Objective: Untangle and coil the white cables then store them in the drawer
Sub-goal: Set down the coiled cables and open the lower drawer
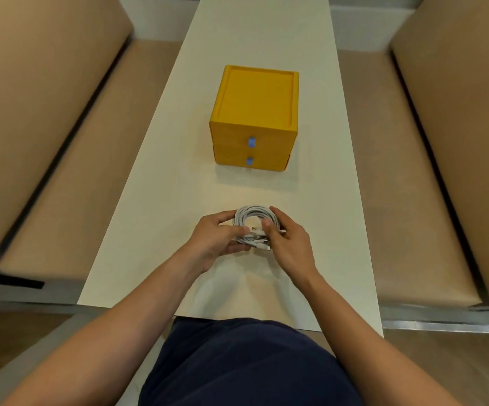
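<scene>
Grip: left hand (214, 239), right hand (290, 244) hold white cables (252, 213) | drawers (269, 138) closed

Tally from my feed: mostly ones, a few twos.
I count one yellow drawer unit (255, 112) mid-frame with two drawers, upper drawer (272, 140) and lower drawer (269, 163); two blue tabs (251, 142) (249, 161); one coil of white cable (250, 213), strands uncountable; two hands, left hand (212, 240) and right hand (288, 244); one white table (266, 39).

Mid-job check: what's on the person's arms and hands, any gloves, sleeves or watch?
The left hand and right hand are bare: no gloves, rings or watch visible. Both forearms show no sleeves. A dark navy garment covers the torso.
</scene>
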{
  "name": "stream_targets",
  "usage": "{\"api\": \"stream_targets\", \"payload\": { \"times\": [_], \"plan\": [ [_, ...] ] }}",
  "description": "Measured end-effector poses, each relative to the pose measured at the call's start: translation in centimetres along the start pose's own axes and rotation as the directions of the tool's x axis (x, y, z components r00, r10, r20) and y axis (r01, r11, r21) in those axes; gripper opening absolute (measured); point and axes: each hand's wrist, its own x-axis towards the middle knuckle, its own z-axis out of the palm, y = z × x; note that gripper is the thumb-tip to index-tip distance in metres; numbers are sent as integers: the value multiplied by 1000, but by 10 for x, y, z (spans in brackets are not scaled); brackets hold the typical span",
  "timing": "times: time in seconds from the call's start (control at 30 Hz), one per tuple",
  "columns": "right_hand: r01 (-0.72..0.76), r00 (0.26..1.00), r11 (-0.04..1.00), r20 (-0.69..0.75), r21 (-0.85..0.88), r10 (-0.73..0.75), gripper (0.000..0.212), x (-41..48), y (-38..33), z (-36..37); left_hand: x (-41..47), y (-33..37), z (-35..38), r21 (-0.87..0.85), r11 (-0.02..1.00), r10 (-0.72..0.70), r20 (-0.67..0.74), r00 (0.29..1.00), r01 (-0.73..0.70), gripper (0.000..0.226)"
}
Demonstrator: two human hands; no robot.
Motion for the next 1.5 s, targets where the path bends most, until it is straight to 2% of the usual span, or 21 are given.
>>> {"api": "stream_targets", "payload": {
  "times": [0.17, 0.23, 0.33, 0.4, 0.6, 0.77, 0.9, 0.97, 1.03, 1.13, 1.23, 1.37, 1.5],
  "plan": [
    [-167, 977, 972, 161, 167, 141, 28, -2, 8, -9, 0, -14, -9, 45, 999, -19, 20, 1000, 18, 40],
    [-139, 975, 985, 186, 105, 118, 24, -1, 11, -8, 2, -17, -9, 73, 997, -2, 11, 1000, 1, 40],
    [-19, 971, 994, 234, -108, 44, 45, -3, 14, -2, 8, -17, -11, 102, 995, 7, -27, 1000, -4, 38],
    [25, 971, 980, 236, -199, 23, 50, -4, 13, 2, 13, -16, -14, 123, 992, -9, -44, 999, 15, 37],
    [-45, 970, 995, 234, -92, 65, 39, 4, 19, 9, 20, -17, -26, 206, 978, -22, -27, 999, 27, 41],
    [-34, 993, 986, 110, -164, 52, 34, 4, 13, 18, 26, -20, -35, 408, 908, 127, -50, 991, -96, 44],
    [-39, 997, 980, -78, -193, 25, 28, 2, 12, 25, 28, -22, -38, 593, 770, 289, 6, 957, -236, 32],
    [-34, 986, 979, -170, -199, 0, 24, 1, 12, 29, 30, -18, -38, 695, 663, 350, 40, 936, -278, 31],
    [-26, 972, 978, -235, -206, -24, 23, -1, 15, 34, 31, -15, -39, 770, 578, 367, 52, 929, -271, 33],
    [-48, 963, 973, -268, -224, -14, 19, -2, 20, 36, 30, -15, -41, 815, 522, 345, 66, 936, -250, 36],
    [-66, 974, 979, -223, -193, 21, 18, 0, 21, 31, 26, -20, -43, 779, 563, 349, 76, 934, -274, 31],
    [-72, 988, 969, -150, -237, 37, 20, 3, 19, 24, 22, -28, -50, 506, 836, 219, 48, 975, -213, 18],
    [-77, 989, 979, -142, -191, 50, 18, 4, 21, 22, 19, -35, -56, 442, 870, 210, 66, 975, -217, 22]
  ]
}}
